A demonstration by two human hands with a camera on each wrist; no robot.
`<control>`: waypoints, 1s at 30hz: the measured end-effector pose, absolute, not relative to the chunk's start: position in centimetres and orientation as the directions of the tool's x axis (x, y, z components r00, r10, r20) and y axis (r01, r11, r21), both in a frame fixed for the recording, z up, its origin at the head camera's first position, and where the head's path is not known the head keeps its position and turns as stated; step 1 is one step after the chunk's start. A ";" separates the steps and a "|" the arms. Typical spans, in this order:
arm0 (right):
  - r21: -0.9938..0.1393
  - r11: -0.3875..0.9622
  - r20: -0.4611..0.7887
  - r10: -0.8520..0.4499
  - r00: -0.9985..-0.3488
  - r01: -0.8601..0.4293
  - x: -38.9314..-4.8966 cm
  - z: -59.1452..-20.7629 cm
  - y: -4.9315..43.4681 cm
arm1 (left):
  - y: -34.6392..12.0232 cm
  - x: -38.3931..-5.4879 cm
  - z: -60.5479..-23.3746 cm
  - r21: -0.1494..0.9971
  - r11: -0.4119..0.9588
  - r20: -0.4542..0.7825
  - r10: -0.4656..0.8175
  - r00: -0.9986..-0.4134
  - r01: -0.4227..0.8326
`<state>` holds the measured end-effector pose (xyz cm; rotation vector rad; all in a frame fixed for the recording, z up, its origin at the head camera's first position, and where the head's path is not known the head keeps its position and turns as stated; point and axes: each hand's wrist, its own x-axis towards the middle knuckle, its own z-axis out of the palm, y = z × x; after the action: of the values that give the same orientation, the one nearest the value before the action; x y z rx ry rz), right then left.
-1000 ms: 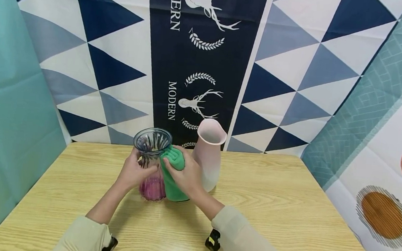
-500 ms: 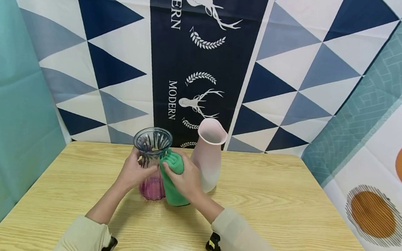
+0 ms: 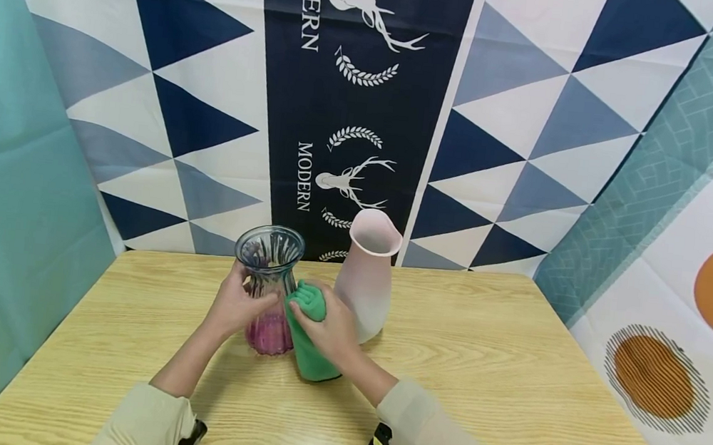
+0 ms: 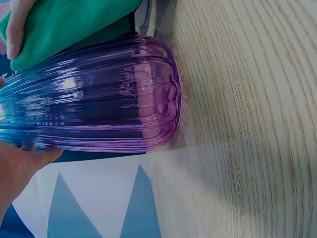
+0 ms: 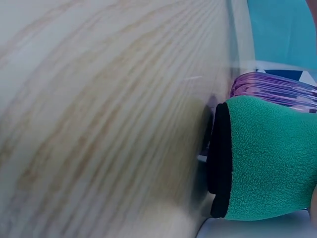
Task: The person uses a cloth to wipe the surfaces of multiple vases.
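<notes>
A ribbed glass vase, blue at its flared rim and purple-pink at the base, stands upright on the table. My left hand grips it round the neck from the left. In my right hand is a bunched green cloth, held against or close to the vase's right side. The left wrist view shows the cloth beside the ribbed vase. Dark edging runs along the lower end of the cloth in the right wrist view. Inside the grip, part of the cloth is hidden.
Just right of the right hand stands a tall pale pink and white vase. The wooden table ends at a patterned backdrop behind both vases. A teal curtain hangs at the left.
My right hand has slid slightly down along the glass vase with the green cloth, whose lower end now hangs nearer me. The left hand has kept its hold.
</notes>
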<state>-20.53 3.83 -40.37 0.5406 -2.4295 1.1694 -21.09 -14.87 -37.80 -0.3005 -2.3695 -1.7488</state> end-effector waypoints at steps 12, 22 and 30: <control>-0.602 0.655 0.403 -0.244 -0.882 -0.457 -20.1 -41.0 4.4 | -14.8 -21.0 -37.5 0.919 0.296 0.257 0.048 -0.965 0.259; -0.544 0.725 0.282 -0.315 -0.906 -0.421 -19.9 -40.9 5.2 | -14.6 -20.9 -37.5 0.919 0.283 0.273 0.038 -0.961 0.273; -0.588 0.693 0.306 -0.286 -0.908 -0.417 -19.6 -40.9 5.4 | -14.5 -20.8 -37.7 0.907 0.299 0.306 0.015 -0.952 0.296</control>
<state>-19.62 5.42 -40.90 0.5684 -2.7117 1.0120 -20.77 -14.47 -37.67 -0.2853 -2.3280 -1.7058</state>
